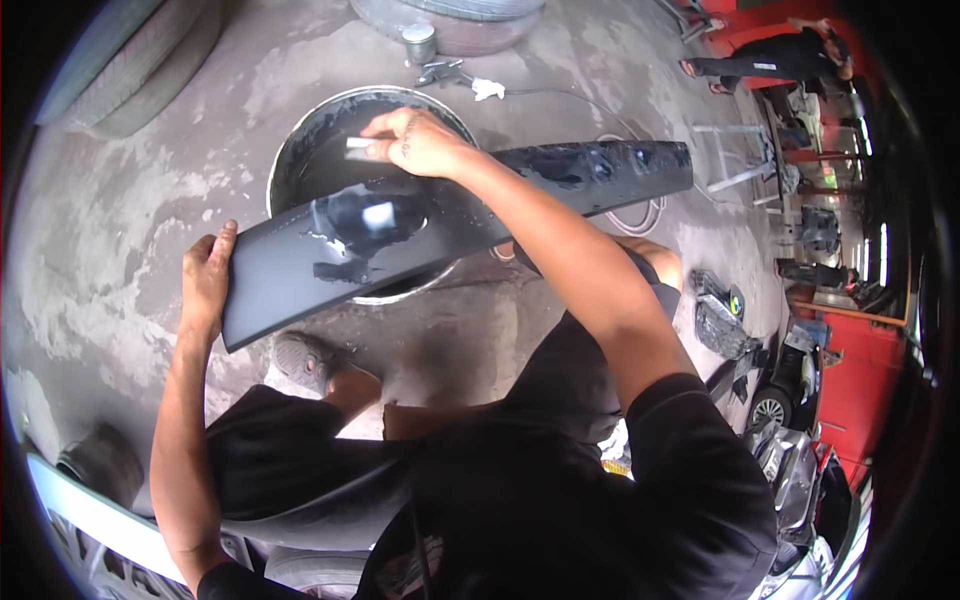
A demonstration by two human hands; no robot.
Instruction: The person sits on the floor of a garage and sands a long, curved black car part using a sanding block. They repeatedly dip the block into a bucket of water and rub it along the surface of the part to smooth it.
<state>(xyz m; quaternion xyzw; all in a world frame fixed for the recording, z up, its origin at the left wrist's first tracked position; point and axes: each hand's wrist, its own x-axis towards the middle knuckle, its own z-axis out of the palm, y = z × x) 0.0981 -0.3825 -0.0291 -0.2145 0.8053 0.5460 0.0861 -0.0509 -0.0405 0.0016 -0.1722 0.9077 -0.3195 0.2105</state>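
Note:
A long dark grey panel [270, 280], which looks like a car body part, slants across the mouth of a round basin [375, 90]. Wet, glossy patches shine on its surface. My left hand [207, 275] is closed around the panel's left end, thumb on the upper edge. Above the basin, past the panel's far edge, my right hand [425, 142] pinches a small pale flat piece [358, 148]; its exact kind does not show. Dark liquid seems to lie in the basin, partly hidden behind the panel and my right hand.
Beyond the basin are a tin [419, 44], a spray gun [440, 72] and a hose. Tires [130, 70] stand at the far left. On the right are a metal stand [735, 155], black car parts [722, 315] and a person [770, 60] farther off. My shoe [300, 362] is below the panel.

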